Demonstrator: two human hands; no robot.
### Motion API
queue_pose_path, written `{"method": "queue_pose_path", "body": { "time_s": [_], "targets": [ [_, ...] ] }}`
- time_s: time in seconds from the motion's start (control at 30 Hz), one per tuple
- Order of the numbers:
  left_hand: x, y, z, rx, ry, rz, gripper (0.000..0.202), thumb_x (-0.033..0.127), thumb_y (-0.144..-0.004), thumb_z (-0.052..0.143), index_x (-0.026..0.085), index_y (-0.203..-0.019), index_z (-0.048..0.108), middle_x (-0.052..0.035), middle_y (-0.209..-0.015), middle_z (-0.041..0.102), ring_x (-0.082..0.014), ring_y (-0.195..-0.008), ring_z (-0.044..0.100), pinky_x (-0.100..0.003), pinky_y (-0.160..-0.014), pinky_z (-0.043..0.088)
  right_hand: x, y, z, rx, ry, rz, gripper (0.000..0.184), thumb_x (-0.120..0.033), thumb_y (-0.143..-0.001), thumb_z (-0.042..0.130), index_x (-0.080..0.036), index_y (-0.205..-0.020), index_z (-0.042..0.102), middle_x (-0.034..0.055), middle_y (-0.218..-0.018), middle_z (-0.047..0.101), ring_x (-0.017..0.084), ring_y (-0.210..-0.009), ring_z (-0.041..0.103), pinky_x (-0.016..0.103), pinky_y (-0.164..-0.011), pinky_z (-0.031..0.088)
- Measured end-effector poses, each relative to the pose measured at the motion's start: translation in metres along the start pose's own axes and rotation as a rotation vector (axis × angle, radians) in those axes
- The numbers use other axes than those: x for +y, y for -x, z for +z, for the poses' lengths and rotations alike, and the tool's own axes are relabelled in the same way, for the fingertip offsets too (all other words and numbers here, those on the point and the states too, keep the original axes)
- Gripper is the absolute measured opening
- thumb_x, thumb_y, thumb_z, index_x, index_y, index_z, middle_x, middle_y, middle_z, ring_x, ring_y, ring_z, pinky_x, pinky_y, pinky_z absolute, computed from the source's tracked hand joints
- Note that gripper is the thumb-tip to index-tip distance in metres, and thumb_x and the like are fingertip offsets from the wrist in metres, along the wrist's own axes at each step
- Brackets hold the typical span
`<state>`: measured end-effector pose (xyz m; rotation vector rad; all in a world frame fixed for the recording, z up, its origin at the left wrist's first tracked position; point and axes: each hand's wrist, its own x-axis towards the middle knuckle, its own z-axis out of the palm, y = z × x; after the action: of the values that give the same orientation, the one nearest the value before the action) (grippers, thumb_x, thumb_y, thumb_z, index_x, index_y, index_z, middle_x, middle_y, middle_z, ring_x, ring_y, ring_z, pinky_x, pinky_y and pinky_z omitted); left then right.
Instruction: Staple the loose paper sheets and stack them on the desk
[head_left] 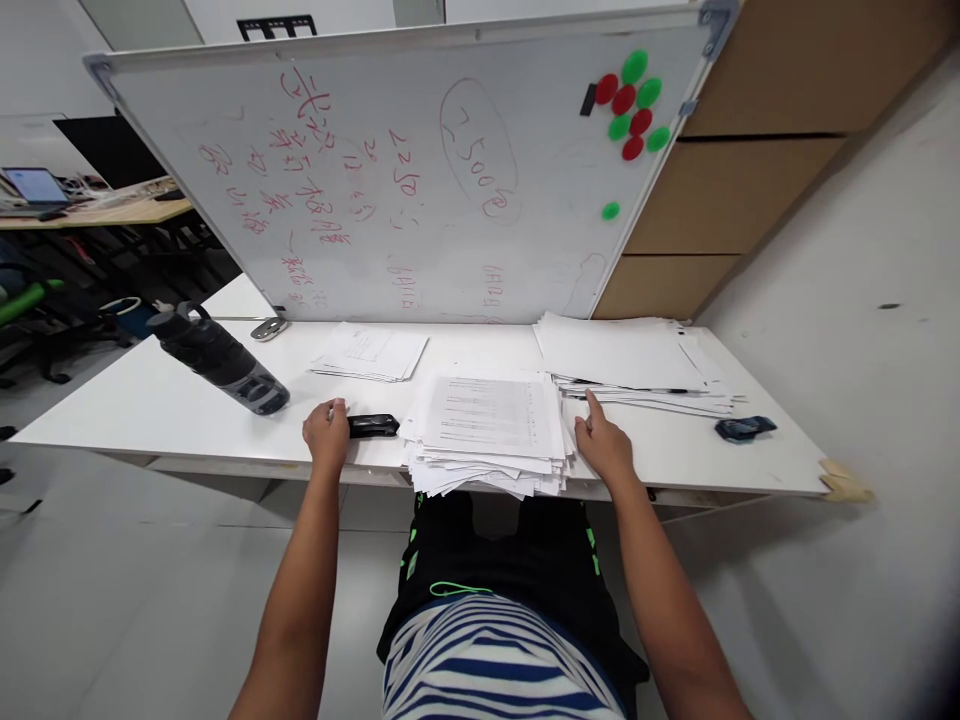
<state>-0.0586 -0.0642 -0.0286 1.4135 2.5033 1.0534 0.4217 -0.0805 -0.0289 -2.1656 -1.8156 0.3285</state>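
My left hand (326,436) rests on the desk with its fingers curled round the near end of a black stapler (373,426). The stapler's other end points at a thick stack of printed sheets (487,420), whose uneven front edges stick out over the desk edge. On the right of that stack is my right hand (604,442), with its index finger stretched towards the edge of a second, wider pile of white paper (622,352). Its other fingers are partly bent, and I see nothing held in them.
A dark water bottle (221,360) stands at the left, near a small grey object (268,328). A thinner set of sheets (369,352) lies behind the stapler. A dark blue item (745,429) lies at the right. Behind is a whiteboard (420,170) with magnets; cardboard boxes (720,195) are stacked beside it.
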Motion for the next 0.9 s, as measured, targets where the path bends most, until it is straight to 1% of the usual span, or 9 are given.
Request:
{"method": "queue_pose_path", "body": {
  "time_s": [0.13, 0.23, 0.3, 0.4, 0.53, 0.63, 0.7, 0.77, 0.9],
  "targets": [
    [0.001, -0.007, -0.003, -0.095, -0.037, -0.057, 0.05, 0.053, -0.093, 0.036, 0.019, -0.11, 0.069, -0.0114, -0.114, 0.071, -0.0298, -0.113, 0.059, -0.042, -0.099, 0.042, 0.001, 0.003, 0.006, 0.035, 0.066, -0.059, 0.063, -0.035, -0.099, 0.034, -0.019, -0.158, 0.018, 0.0064, -0.085, 0.072, 0.023, -0.071, 0.064, 0.029, -0.059, 0.035],
    [0.004, -0.016, -0.01, -0.196, -0.101, -0.062, 0.053, 0.057, -0.091, 0.038, 0.02, -0.113, 0.068, -0.0119, -0.119, 0.069, -0.0309, -0.112, 0.06, -0.042, -0.095, 0.044, 0.001, 0.003, 0.008, 0.022, 0.116, -0.107, 0.062, -0.034, -0.101, 0.032, -0.019, -0.158, 0.017, 0.0075, -0.09, 0.073, 0.023, -0.071, 0.064, 0.029, -0.059, 0.035],
    [0.014, -0.021, -0.014, -0.277, -0.212, -0.049, 0.054, 0.058, -0.091, 0.037, 0.02, -0.114, 0.067, -0.0126, -0.12, 0.069, -0.033, -0.113, 0.06, -0.045, -0.095, 0.043, 0.002, 0.002, 0.01, 0.015, 0.128, -0.12, 0.061, -0.034, -0.102, 0.031, -0.02, -0.159, 0.015, 0.0077, -0.092, 0.073, 0.022, -0.07, 0.064, 0.028, -0.06, 0.035],
    [0.042, -0.028, -0.014, -0.363, -0.423, 0.031, 0.056, 0.058, -0.092, 0.034, 0.02, -0.117, 0.066, -0.0137, -0.119, 0.069, -0.0364, -0.115, 0.059, -0.052, -0.099, 0.038, 0.003, 0.001, 0.01, 0.018, 0.132, -0.122, 0.061, -0.034, -0.102, 0.03, -0.021, -0.159, 0.013, 0.008, -0.094, 0.073, 0.022, -0.071, 0.064, 0.028, -0.061, 0.036],
    [0.085, -0.036, 0.009, -0.436, -0.532, 0.31, 0.057, 0.056, -0.091, 0.039, 0.019, -0.131, 0.057, -0.0137, -0.134, 0.061, -0.034, -0.124, 0.054, -0.048, -0.1, 0.04, 0.001, 0.001, 0.009, 0.01, 0.135, -0.116, 0.06, -0.032, -0.102, 0.031, -0.019, -0.158, 0.015, 0.0085, -0.095, 0.073, 0.022, -0.073, 0.065, 0.028, -0.06, 0.036],
    [0.102, -0.047, 0.032, -0.451, -0.568, 0.484, 0.053, 0.049, -0.09, 0.044, 0.021, -0.134, 0.054, -0.0129, -0.138, 0.058, -0.031, -0.128, 0.051, -0.043, -0.099, 0.041, -0.001, 0.002, 0.007, 0.004, 0.122, -0.098, 0.059, -0.032, -0.102, 0.031, -0.019, -0.158, 0.017, 0.0077, -0.093, 0.073, 0.021, -0.073, 0.065, 0.028, -0.059, 0.034],
    [0.105, -0.056, 0.045, -0.482, -0.581, 0.473, 0.049, 0.047, -0.09, 0.046, 0.023, -0.131, 0.056, -0.0121, -0.131, 0.062, -0.0301, -0.122, 0.056, -0.04, -0.095, 0.043, -0.002, 0.002, 0.006, 0.0, 0.108, -0.088, 0.058, -0.031, -0.102, 0.031, -0.019, -0.157, 0.018, 0.0068, -0.092, 0.073, 0.021, -0.073, 0.065, 0.028, -0.058, 0.033],
    [0.102, -0.066, 0.053, -0.509, -0.543, 0.403, 0.047, 0.049, -0.089, 0.048, 0.025, -0.127, 0.059, -0.0107, -0.126, 0.066, -0.0291, -0.115, 0.06, -0.037, -0.089, 0.045, -0.002, 0.002, 0.005, -0.003, 0.098, -0.084, 0.058, -0.031, -0.102, 0.031, -0.019, -0.157, 0.018, 0.0063, -0.09, 0.073, 0.021, -0.074, 0.065, 0.027, -0.059, 0.033],
    [0.089, -0.078, 0.059, -0.486, -0.399, 0.331, 0.05, 0.056, -0.083, 0.054, 0.026, -0.122, 0.064, -0.0084, -0.123, 0.068, -0.0283, -0.11, 0.062, -0.033, -0.081, 0.047, -0.001, 0.002, 0.006, 0.008, 0.093, -0.101, 0.057, -0.031, -0.102, 0.03, -0.019, -0.157, 0.018, 0.0058, -0.087, 0.072, 0.021, -0.074, 0.065, 0.027, -0.06, 0.033]
  ]
}}
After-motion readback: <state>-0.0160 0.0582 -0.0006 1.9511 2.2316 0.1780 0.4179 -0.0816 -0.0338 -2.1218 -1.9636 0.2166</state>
